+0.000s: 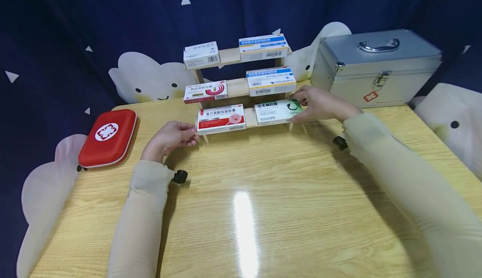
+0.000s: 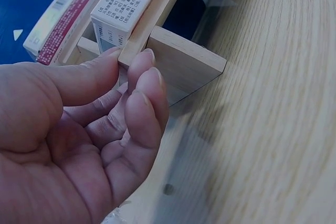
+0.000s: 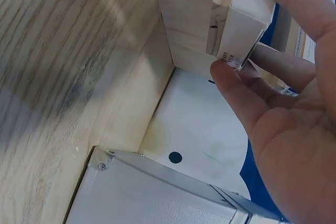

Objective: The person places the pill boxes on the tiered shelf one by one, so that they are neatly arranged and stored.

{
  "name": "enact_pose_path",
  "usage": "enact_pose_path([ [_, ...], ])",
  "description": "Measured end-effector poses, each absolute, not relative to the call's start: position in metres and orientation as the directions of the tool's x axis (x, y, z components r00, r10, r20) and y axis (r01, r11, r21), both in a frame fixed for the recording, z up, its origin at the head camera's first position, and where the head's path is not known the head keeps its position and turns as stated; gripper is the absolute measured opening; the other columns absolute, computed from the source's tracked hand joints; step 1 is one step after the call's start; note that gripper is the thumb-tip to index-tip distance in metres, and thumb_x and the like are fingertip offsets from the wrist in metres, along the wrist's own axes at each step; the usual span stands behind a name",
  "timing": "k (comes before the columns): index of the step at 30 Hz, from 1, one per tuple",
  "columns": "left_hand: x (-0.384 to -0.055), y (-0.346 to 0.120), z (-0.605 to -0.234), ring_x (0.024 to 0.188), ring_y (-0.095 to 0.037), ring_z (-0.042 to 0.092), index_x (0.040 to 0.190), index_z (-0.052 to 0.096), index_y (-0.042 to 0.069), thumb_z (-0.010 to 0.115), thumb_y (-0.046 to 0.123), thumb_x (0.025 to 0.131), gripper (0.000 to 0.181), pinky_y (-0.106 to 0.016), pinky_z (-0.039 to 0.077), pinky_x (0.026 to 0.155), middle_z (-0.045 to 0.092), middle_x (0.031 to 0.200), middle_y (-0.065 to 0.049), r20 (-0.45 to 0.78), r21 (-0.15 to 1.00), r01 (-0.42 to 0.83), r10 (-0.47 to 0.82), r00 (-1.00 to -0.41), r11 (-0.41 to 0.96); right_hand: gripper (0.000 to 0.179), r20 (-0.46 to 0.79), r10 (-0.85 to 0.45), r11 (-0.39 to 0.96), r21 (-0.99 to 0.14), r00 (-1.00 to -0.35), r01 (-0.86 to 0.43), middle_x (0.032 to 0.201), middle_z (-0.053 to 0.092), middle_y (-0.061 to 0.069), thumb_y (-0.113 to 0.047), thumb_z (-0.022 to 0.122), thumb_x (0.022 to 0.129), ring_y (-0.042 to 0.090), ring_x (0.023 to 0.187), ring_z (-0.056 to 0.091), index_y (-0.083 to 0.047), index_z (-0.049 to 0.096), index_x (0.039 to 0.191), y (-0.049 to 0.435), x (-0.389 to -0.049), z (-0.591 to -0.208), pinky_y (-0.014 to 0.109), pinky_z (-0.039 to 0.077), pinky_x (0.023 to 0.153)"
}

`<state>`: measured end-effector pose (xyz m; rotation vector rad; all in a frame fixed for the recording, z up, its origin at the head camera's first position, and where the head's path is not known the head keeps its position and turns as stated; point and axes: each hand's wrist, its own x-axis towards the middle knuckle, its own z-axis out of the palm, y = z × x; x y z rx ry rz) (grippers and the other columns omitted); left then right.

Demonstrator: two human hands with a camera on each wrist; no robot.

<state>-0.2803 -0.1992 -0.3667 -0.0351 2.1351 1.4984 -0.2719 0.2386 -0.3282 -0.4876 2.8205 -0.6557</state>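
A three-tier wooden rack carries medicine boxes, two to a tier. My left hand pinches the left end of its lowest board, thumb at the board's end and fingertips just below, beside the red-and-white medicine box. At the other end of that tier, my right hand grips the right end of the green-and-white medicine box. In the right wrist view, thumb and fingers lie around this white box, which sits at the board's end.
Red-and-white and blue-and-white boxes sit on the middle tier; two more boxes are on top. A silver case stands at the right, close to the right hand. A red first-aid pouch lies left. A dark blue curtain hangs behind.
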Motion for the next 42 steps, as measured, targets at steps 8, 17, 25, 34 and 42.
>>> enact_pose_path([
  [8, -0.279, -0.2, -0.366, 0.078, -0.015, 0.065, 0.133, 0.052, -0.008, 0.05, 0.014, 0.105, 0.035, -0.025, 0.055, 0.073, 0.068, 0.103, -0.018, -0.434, 0.866, -0.315, 0.271, -0.859, 0.389, 0.084, -0.156, -0.332, 0.85, -0.477, -0.931, -0.223, 0.142, 0.045, 0.018, -0.038, 0.086, 0.077, 0.033, 0.119, 0.051, 0.0, 0.049, 0.143, 0.235, -0.274, -0.328, 0.05, 0.043, 0.099],
  [17, -0.279, -0.201, -0.367, 0.081, -0.015, 0.065, 0.133, 0.052, -0.008, 0.051, 0.014, 0.105, 0.036, -0.026, 0.055, 0.076, 0.068, 0.105, -0.018, -0.439, 0.863, -0.32, 0.269, -0.857, 0.39, 0.085, -0.174, -0.317, 0.834, -0.52, -0.932, -0.186, 0.144, 0.044, 0.019, -0.038, 0.087, 0.077, 0.037, 0.124, 0.05, 0.001, 0.049, 0.142, 0.233, -0.277, -0.331, 0.05, 0.042, 0.102],
  [25, -0.28, -0.199, -0.37, 0.08, -0.015, 0.065, 0.133, 0.05, -0.011, 0.05, 0.012, 0.105, 0.037, -0.026, 0.056, 0.076, 0.068, 0.1, -0.016, -0.425, 0.873, -0.303, 0.288, -0.858, 0.382, 0.085, -0.14, -0.319, 0.807, -0.559, -0.937, -0.191, 0.142, 0.044, 0.021, -0.032, 0.087, 0.077, 0.038, 0.123, 0.051, 0.002, 0.047, 0.144, 0.235, -0.274, -0.335, 0.049, 0.043, 0.102],
  [34, -0.282, -0.198, -0.372, 0.079, -0.014, 0.065, 0.131, 0.052, -0.01, 0.05, 0.012, 0.105, 0.034, -0.026, 0.056, 0.074, 0.068, 0.099, -0.016, -0.418, 0.875, -0.295, 0.29, -0.861, 0.384, 0.091, -0.176, -0.292, 0.79, -0.599, -0.94, -0.134, 0.142, 0.04, 0.02, -0.036, 0.087, 0.076, 0.039, 0.127, 0.047, 0.001, 0.043, 0.147, 0.236, -0.273, -0.337, 0.05, 0.041, 0.104],
  [42, -0.282, -0.198, -0.373, 0.081, -0.016, 0.064, 0.131, 0.052, -0.01, 0.049, 0.013, 0.105, 0.035, -0.027, 0.055, 0.076, 0.066, 0.107, -0.021, -0.415, 0.871, -0.282, 0.295, -0.861, 0.402, 0.089, -0.156, -0.322, 0.808, -0.559, -0.934, -0.186, 0.145, 0.036, 0.023, -0.037, 0.085, 0.079, 0.041, 0.126, 0.046, 0.002, 0.041, 0.147, 0.236, -0.27, -0.338, 0.051, 0.042, 0.102],
])
